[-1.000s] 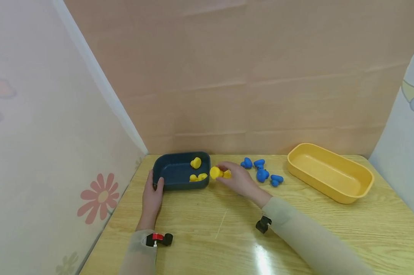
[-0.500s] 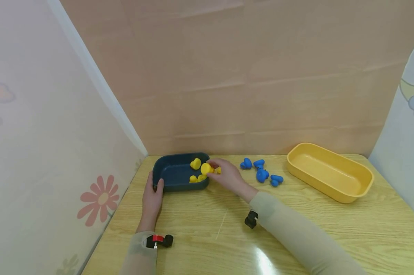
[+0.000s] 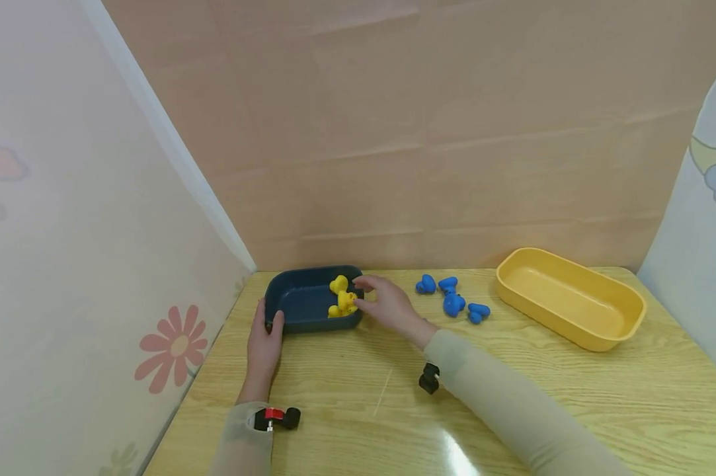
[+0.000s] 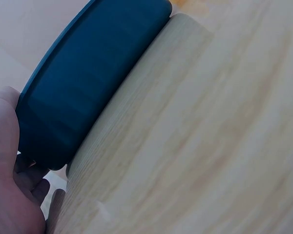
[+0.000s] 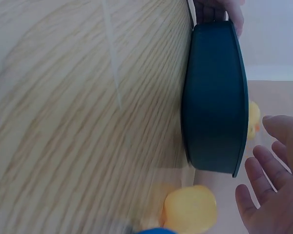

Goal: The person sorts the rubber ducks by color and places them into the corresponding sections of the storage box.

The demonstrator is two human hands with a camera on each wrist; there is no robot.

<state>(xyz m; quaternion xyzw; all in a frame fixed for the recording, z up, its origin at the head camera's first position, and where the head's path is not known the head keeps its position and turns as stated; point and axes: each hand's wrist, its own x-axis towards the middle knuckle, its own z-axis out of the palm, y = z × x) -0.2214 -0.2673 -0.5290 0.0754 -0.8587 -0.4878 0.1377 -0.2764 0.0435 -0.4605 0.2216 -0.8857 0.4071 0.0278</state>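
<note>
Several yellow rubber ducks [image 3: 346, 299] lie in the right end of a dark blue tray [image 3: 301, 326]. My left hand [image 3: 264, 347] grips the tray's near left corner, thumb over the rim; the left wrist view shows the hand [image 4: 5, 161] at the tray's end wall [image 4: 88, 78]. My right hand [image 3: 390, 304] hovers over the tray's right rim, fingers spread. In the right wrist view, nothing shows between the right hand's parted thumb and fingers [image 5: 263, 170], and one duck [image 5: 253, 119] peeks above the rim.
Several blue rubber ducks [image 3: 453, 303] lie on the wooden table [image 3: 358, 396] right of my right hand. Farther right stands a yellow tray [image 3: 572, 297]. A papered back wall [image 3: 393, 165] rises behind, with a flower-printed side wall [image 3: 96, 231] at left.
My right hand has moved left to the dark blue tray and let go of a yellow duck, which now lies among the others. The left hand stays on the tray.
</note>
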